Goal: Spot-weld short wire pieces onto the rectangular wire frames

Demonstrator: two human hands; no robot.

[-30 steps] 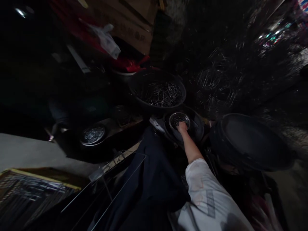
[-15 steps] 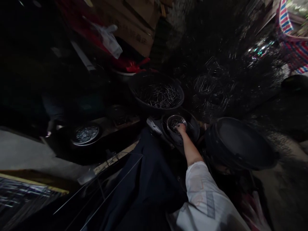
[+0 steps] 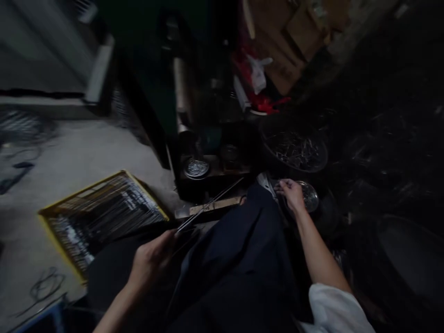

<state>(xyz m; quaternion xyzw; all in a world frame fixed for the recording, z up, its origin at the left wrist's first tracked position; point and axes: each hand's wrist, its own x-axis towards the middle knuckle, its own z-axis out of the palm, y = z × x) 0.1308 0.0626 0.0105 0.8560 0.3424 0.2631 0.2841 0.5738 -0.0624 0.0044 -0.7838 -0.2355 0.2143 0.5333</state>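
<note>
At the lower left, my left hand (image 3: 154, 254) is closed round a thin metal wire frame (image 3: 208, 203), whose rods point up and to the right. My right hand (image 3: 292, 193) has its fingers bent together just left of a small round metal bowl (image 3: 310, 196) of small metal pieces. Whatever those fingers hold is too small and dark to make out. Dark cloth (image 3: 236, 249) covers my lap between the two hands. A round dish of shiny small parts (image 3: 196, 168) sits on the machine's ledge ahead.
A yellow crate (image 3: 62, 249) with metal wire pieces stands at the left. Behind my right hand is a dark basin (image 3: 322, 162) of thin metal pieces. A dark machine (image 3: 149, 101), cardboard (image 3: 277, 51) and red plastic (image 3: 265, 104) are farther back.
The view has swung left, bringing my left hand and the whole crate into sight. My right hand has come out of the small metal bowl and moved to its left side.
</note>
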